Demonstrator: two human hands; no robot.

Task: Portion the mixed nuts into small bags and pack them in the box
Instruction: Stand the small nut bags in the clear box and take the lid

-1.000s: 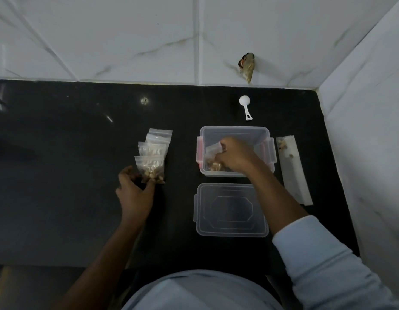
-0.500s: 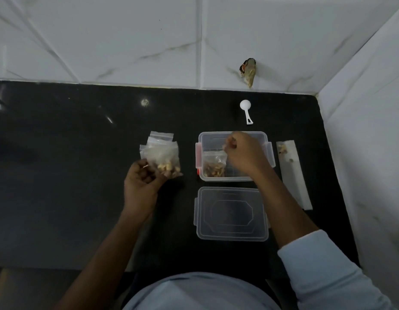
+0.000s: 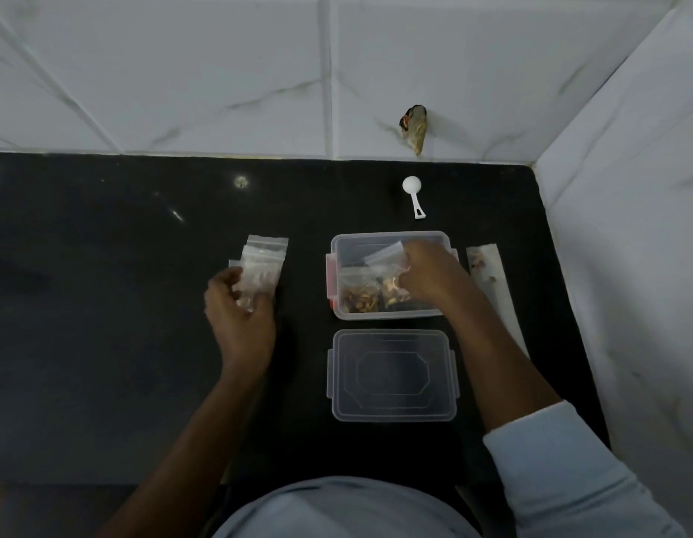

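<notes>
Dim room: glossy black stone countertop (image 3: 104, 343) in a corner, w/ white marble-look tiled walls (image 3: 181, 71) behind & at right.

counter (image 3: 104, 304) black | wall tiles (image 3: 181, 71) white, grey-veined | scoop (image 3: 412, 190) white

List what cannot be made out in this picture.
- Head view, small bags: count unclear; they overlap, blurred, and the left hand covers them.
- Head view, box, right side inside: the right hand, holding a bag, covers it.
- Head view, long packet, near end: the forearm hides it.
</notes>
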